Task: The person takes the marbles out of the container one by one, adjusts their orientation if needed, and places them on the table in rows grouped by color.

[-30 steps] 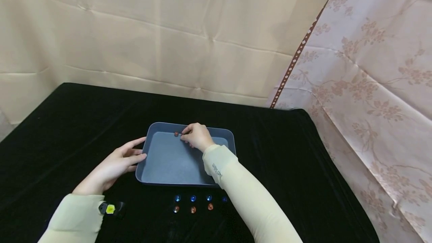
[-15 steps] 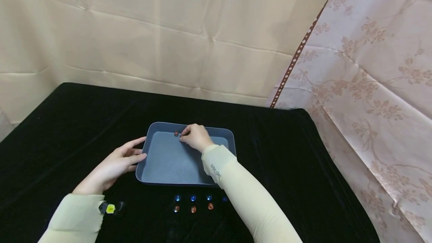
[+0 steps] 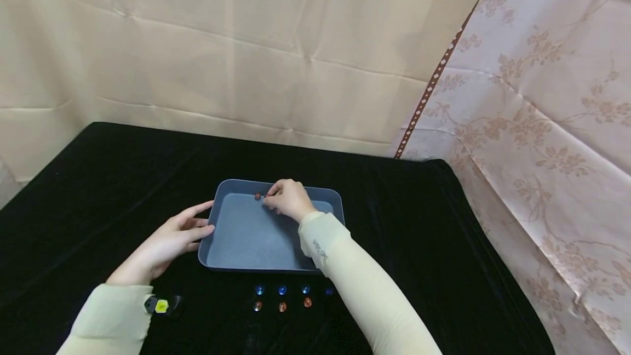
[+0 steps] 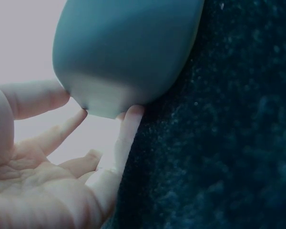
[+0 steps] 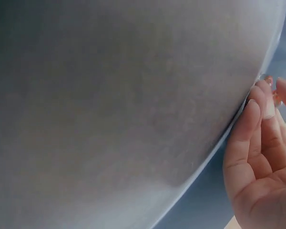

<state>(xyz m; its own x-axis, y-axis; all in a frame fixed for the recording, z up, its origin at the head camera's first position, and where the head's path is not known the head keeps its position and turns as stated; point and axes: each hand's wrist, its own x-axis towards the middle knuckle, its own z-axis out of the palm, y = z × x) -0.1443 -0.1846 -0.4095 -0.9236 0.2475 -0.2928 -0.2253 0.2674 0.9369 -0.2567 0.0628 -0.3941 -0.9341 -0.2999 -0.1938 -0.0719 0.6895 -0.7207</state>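
Note:
A shallow blue-grey tray lies on black cloth. My left hand reaches to its left side. In the left wrist view the straight, spread fingers touch the tray's outer wall with their tips. My right hand is inside the tray at the far wall, thumb and fingers pinching a small orange-red glass marble. The right wrist view shows that marble between thumb and fingertips, partly hidden. Just left of it, a second orange-red marble sits by the far wall.
In front of the tray lie two rows of glass marbles: several blue ones and, nearer, three orange ones. The right sleeve crosses the tray's right front corner. Beige curtain hangs behind the table.
My right hand shifts only slightly at the tray's far wall, and the pinched marble shows a little more clearly now. The left hand, tray and front rows stay put.

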